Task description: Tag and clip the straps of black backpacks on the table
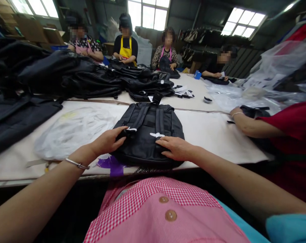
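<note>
A black backpack (146, 148) lies on the table in front of me, its two shoulder straps facing up. White ties (157, 135) wrap the lower strap parts, and a black tag (157, 97) shows at the top end. My left hand (112, 137) is closed, with thumb and fingers around the bundled strap at the bag's left side. On the opposite side, my right hand (176, 147) is closed at the other strap's lower end, fingers curled over it. The strap parts inside both grips are partly hidden.
Clear plastic bags (74, 131) lie to the left, beside another black bag (18, 116). A heap of black bags (92, 76) covers the far table. Loose tags (183, 91) lie near it. A co-worker in red (294, 125) works at the right; several people stand across.
</note>
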Tool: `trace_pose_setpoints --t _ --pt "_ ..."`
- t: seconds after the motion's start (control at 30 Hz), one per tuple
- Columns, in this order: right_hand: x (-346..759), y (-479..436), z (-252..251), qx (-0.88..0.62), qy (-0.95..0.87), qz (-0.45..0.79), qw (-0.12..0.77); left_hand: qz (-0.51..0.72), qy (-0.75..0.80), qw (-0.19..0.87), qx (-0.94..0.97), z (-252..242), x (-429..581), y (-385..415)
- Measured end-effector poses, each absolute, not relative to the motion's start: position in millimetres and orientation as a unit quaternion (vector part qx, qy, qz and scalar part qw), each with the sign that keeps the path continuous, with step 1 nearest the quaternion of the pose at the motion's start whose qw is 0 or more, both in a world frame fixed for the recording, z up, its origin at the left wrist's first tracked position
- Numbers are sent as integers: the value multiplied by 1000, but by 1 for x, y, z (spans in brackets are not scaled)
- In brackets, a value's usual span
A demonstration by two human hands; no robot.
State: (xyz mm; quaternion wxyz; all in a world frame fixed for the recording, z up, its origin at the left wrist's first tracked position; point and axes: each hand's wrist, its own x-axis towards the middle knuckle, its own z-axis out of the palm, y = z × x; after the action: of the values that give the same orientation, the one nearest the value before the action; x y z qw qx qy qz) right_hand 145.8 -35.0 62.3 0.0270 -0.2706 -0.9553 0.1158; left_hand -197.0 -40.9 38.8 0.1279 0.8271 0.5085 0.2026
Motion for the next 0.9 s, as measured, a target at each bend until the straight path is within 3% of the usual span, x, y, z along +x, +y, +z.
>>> trace_pose_setpoints --t 0.17,0.37,0.63,0.9 --pt "162 -32 55 -319 -939 82 96 251 536 134 795 50 -200 -40" --pt "171 -41 68 -323 -929 -3 182 204 507 109 830 71 -203 -41" --pt "169 -85 16 -298 -952 28 69 114 428 95 891 20 -181 -91" --pt "186 -79 51 -358 -922 135 65 259 497 111 821 40 -195 -103"
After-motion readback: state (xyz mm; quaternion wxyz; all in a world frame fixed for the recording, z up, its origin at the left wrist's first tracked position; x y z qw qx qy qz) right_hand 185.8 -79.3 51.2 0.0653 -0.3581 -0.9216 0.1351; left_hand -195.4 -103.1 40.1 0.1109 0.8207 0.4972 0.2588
